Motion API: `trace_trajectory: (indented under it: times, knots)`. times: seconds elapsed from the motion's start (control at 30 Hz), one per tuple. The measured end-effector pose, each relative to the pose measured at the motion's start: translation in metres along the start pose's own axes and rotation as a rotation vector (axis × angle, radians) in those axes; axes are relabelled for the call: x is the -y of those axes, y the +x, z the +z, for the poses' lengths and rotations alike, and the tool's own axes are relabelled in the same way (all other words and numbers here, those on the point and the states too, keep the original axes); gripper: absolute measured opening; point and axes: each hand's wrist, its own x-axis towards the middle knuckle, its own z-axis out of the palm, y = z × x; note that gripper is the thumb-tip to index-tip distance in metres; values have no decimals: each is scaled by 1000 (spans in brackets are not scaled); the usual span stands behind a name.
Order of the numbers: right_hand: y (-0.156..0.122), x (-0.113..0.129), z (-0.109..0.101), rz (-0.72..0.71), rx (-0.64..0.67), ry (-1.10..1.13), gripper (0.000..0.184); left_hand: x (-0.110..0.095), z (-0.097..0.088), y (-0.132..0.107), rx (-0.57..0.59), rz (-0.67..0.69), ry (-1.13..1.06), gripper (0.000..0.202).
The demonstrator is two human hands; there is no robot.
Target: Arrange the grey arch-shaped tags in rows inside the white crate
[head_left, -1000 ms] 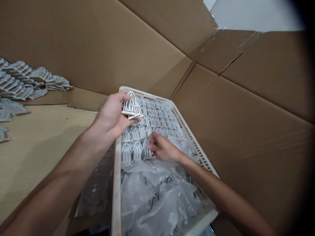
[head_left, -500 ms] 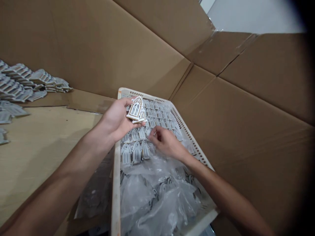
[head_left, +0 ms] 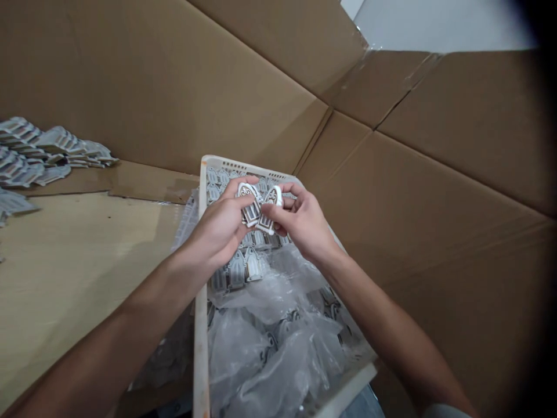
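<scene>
A white perforated plastic tray [head_left: 201, 313] holds rows of small arch-shaped window pieces [head_left: 244, 266], grey with pale frames. My left hand [head_left: 221, 227] grips a small stack of these pieces [head_left: 251, 203] above the tray. My right hand [head_left: 300, 223] meets it from the right and pinches another arch piece [head_left: 268, 209] against that stack. Both hands hover over the tray's far half. Crumpled clear plastic film [head_left: 270, 342] covers the near half of the tray and hides what lies under it.
Brown cardboard walls [head_left: 174, 87] rise behind and to the right. A cardboard-covered surface [head_left: 65, 255] lies to the left. Several stacks of the same arch pieces [head_left: 39, 154] sit at its far left edge.
My right hand lifted from the tray with a piece and came up to my left hand. The left hand shifted slightly right, and the view tilted a little.
</scene>
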Motion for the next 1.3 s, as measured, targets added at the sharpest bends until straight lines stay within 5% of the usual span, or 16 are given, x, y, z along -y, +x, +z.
trace_trajectory:
  times: [0.13, 0.33, 0.57, 0.7, 0.83, 1.3]
  knots:
    - [-2, 1, -24, 39, 101, -30, 23, 2, -5, 6, -42, 42, -9, 34]
    - [-1, -24, -69, 227, 499, -225, 30, -13, -12, 11, -115, 98, -51, 33]
    - [-5, -51, -69, 77, 334, -646, 33, -24, -16, 12, -143, 92, -82, 33]
    - [1, -67, -59, 149, 265, -608, 21, -21, -16, 12, -113, 82, -81, 33]
    - [5, -81, -48, 204, 218, -562, 33, -18, -14, 11, -100, 98, -93, 33]
    - [-6, -96, -41, 243, 311, -629, 15, -18, -12, 8, -96, 118, -65, 31]
